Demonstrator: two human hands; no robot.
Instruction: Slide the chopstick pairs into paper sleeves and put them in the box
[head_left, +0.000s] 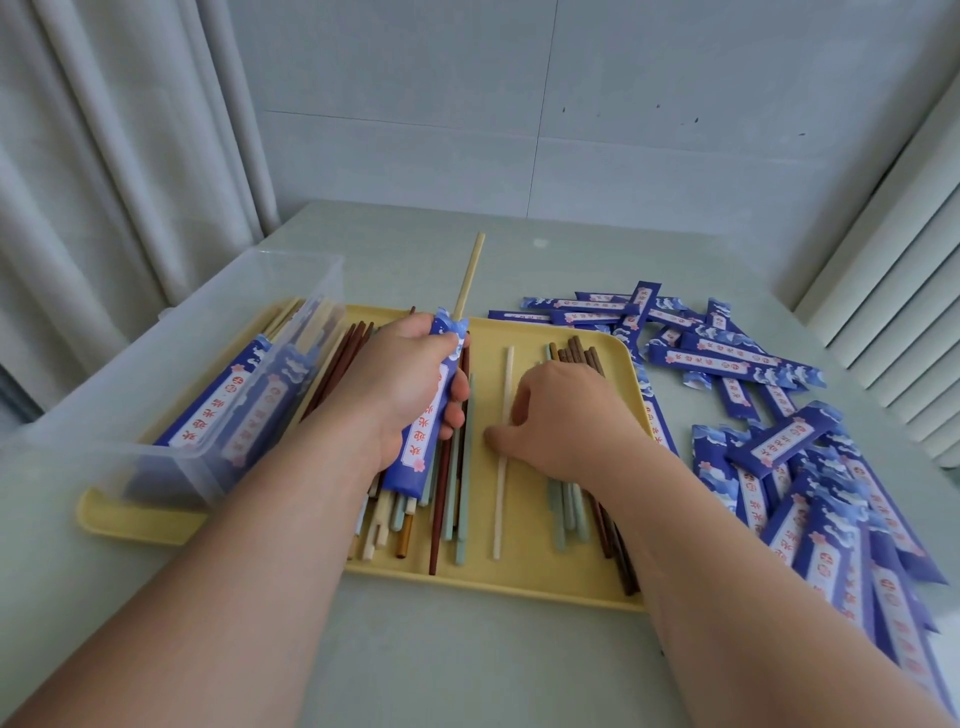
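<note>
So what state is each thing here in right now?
left hand: grips the held sleeve.
held sleeve: one cream chopstick sticks out of its top.
right hand: pinches the white chopstick lying on the tray.
box: open, sleeved pairs inside.
tray: holds loose chopsticks.
spare sleeves: heaped on the table.

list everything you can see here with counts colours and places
tray: one, yellow, mid table
box: one, clear, tray's left end
sleeved pairs: several, blue, in box
loose chopsticks: many, brown, teal, cream, on tray
lone chopstick: one, cream, mid tray
empty sleeves: many, blue, heaped right of tray
held sleeve: one, blue, above tray
protruding chopstick: one, cream, sticks out of held sleeve
table: one, pale green
curtain: one, white, left
left hand: one, grips held sleeve
right hand: one, touches lone chopstick
</note>
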